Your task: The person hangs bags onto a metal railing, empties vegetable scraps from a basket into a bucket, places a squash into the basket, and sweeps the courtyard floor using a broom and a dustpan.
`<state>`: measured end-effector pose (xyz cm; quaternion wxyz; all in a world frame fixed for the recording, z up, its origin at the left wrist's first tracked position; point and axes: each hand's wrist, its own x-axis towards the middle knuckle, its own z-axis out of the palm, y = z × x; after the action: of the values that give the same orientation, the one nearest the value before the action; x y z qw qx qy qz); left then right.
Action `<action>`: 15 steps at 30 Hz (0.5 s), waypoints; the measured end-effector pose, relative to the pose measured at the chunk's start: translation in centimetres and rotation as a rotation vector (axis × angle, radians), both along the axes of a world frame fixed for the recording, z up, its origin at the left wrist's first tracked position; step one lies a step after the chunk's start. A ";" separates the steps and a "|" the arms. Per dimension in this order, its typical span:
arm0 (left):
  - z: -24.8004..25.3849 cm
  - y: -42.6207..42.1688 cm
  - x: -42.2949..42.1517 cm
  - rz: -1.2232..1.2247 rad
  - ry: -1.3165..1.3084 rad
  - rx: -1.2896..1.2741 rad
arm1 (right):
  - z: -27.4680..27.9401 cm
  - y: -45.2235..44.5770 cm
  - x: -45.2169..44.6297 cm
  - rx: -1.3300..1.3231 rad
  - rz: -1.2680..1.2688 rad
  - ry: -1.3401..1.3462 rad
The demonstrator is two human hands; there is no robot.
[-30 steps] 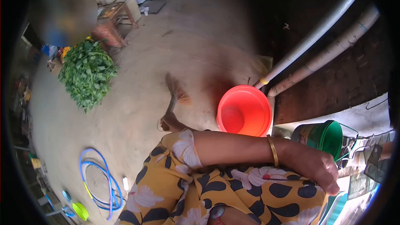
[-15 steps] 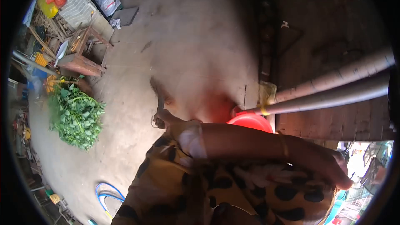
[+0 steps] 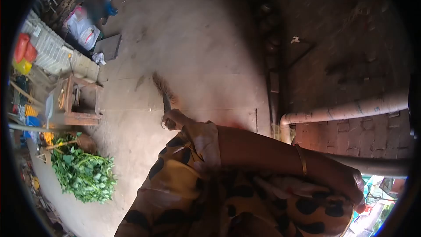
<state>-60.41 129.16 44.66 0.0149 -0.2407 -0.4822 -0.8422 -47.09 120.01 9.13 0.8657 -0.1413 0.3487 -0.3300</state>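
A short broom (image 3: pixel 164 94) with brown bristles is gripped in my right hand (image 3: pixel 174 119), its bristle end towards the floor. A loop shows at the handle end beside my fingers. My left forearm, with a gold-coloured bangle (image 3: pixel 301 159), crosses in front of my body to the right and hides my right arm. At its end my left hand (image 3: pixel 356 189) rests by the edge of my yellow, black-spotted garment (image 3: pixel 307 206). Its fingers hang bent downward, partly hidden, with nothing visible in them.
Leafy greens (image 3: pixel 84 174) lie on the concrete floor (image 3: pixel 197 39) at the left. Behind them stands a wooden stool (image 3: pixel 83 116), with bags (image 3: pixel 83 30) farther off. A thick pipe (image 3: pixel 346 109) runs along the brick wall (image 3: pixel 346 138) on the right.
The view has shifted, so the greens and stool sit lower. The broom shows more clearly. The red basin beyond my forearm has gone mostly out of sight, and the blue hose has left view.
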 end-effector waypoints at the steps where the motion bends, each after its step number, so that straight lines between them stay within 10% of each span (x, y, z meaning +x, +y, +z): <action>1: 0.2 -1.9 0.2 -0.007 0.000 -0.012 | 0.3 -2.8 0.0 0.018 -0.013 0.004; 15: -2.1 -27.7 -4.7 -0.080 -0.090 0.011 | -5.4 -30.1 -14.2 0.181 -0.400 0.541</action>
<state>-65.16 101.49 42.60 -0.0390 -0.2217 -0.4676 -0.8548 -61.34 89.93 3.78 0.6692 -0.0752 0.6143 -0.4113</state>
